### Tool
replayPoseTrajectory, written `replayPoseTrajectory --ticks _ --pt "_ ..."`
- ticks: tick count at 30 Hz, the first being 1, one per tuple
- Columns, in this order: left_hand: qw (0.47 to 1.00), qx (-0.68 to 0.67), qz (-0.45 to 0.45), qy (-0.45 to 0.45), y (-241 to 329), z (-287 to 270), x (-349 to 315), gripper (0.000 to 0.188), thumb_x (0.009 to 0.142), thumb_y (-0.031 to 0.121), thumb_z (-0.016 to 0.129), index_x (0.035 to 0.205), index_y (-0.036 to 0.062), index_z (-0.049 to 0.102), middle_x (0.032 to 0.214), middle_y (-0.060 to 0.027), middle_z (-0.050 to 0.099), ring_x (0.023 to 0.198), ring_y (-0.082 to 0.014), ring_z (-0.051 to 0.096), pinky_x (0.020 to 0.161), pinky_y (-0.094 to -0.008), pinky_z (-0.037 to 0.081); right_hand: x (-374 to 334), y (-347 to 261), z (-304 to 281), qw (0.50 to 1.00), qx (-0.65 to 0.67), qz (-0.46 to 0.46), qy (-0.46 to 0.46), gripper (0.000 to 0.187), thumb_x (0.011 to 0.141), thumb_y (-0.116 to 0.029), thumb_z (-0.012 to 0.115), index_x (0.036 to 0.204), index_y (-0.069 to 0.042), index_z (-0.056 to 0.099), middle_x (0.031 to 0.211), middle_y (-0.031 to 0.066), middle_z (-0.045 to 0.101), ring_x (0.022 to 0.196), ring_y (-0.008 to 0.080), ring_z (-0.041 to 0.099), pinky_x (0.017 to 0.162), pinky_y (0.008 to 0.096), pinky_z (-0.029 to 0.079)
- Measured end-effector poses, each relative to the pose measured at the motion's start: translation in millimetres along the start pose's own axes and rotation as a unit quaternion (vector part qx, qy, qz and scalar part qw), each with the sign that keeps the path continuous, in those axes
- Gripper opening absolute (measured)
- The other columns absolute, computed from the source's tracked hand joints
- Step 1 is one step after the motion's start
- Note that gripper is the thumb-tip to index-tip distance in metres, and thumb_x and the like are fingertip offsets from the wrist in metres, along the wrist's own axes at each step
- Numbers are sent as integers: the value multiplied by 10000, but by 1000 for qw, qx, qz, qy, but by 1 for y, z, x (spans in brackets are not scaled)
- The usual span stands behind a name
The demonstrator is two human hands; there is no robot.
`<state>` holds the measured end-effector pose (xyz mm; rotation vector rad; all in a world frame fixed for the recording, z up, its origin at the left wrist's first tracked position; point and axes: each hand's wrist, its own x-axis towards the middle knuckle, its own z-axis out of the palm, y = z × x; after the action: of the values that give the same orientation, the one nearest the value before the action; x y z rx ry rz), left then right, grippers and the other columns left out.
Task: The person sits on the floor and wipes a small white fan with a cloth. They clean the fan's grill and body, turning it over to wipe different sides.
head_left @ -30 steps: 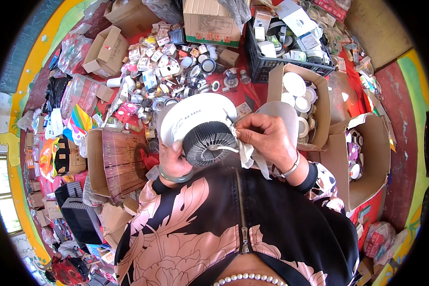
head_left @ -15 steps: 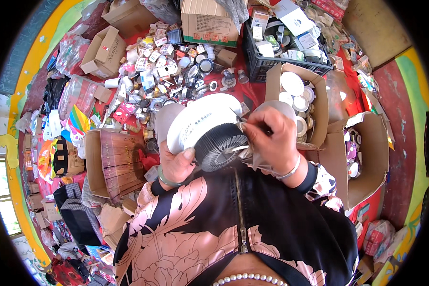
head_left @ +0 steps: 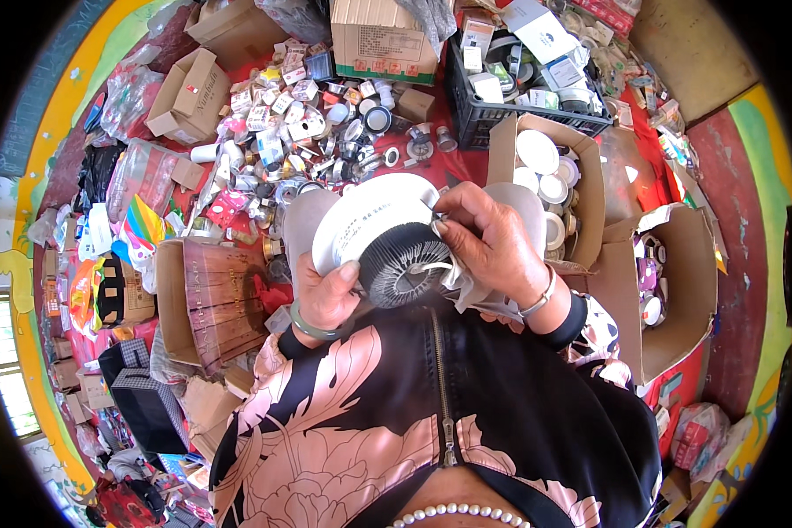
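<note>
Looking down over a red surface [head_left: 459,169] largely buried under clutter and cut off all round by the dark fisheye border. Taking clock directions from the lamp [head_left: 383,231]: seeing at eleven a heap of small fixtures and boxes [head_left: 306,128], too tangled for counting; at twelve, a big carton [head_left: 383,44] cropped by the upper edge; between one and two, a black crate [head_left: 480,119] crammed with packages; near three, a carton of round white fixtures [head_left: 592,202]; between three and four, an open carton [head_left: 623,304], mostly hiding its contents; at eight, a plank-patterned carton [head_left: 224,304].

Holding the lamp up before the chest, tipping its finned black body toward five o'clock and showing dark print on the white rim, too small for reading. Clamping the left hand [head_left: 326,299] on it at seven, hiding most fingers behind. Pinching its edge near two with thumb and forefinger of the right hand [head_left: 493,251], obscuring any small part between the fingertips. Trailing a pale crumpled strip [head_left: 462,286] under that hand, not clearly cloth or wrapping. Showing only slivers of pale knees [head_left: 306,224] behind.
</note>
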<state>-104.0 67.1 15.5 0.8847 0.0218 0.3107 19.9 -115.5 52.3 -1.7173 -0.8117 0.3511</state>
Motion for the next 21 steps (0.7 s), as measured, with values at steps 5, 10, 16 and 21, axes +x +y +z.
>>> replayPoseTrajectory --ticks 5,10,16,21 --pt "999 19 22 38 -12 -9 -2 581 808 178 596 1275 -98 387 1172 -205 558 1060 -289 581 920 -404 472 2 8 2 996 73 40 -33 157 841 -42 600 962 -27 502 716 106 631 659 145 627 592 290 479" --pt "998 15 18 51 -11 -9 -5 590 806 192 601 1278 -86 381 1172 -201 554 1056 -289 581 923 -406 469 2 4 -3 993 46 73 -86 140 836 -29 598 948 -24 514 735 86 631 698 118 617 626 275 481" --pt "999 -25 26 39 0 -22 -9 585 847 328 525 1272 -60 422 1190 -207 549 1072 -330 565 936 -453 453 -8 -2 2 996 79 -16 -28 94 806 -2 644 880 -8 586 763 32 598 670 82 554 631 237 464" --pt "982 -185 13 39 -6 -28 -6 622 859 419 481 1273 -44 442 1204 -202 550 1084 -346 552 963 -483 423 4 -12 -18 990 46 -135 1 126 759 43 655 853 -18 599 757 31 580 721 130 563 647 259 459"
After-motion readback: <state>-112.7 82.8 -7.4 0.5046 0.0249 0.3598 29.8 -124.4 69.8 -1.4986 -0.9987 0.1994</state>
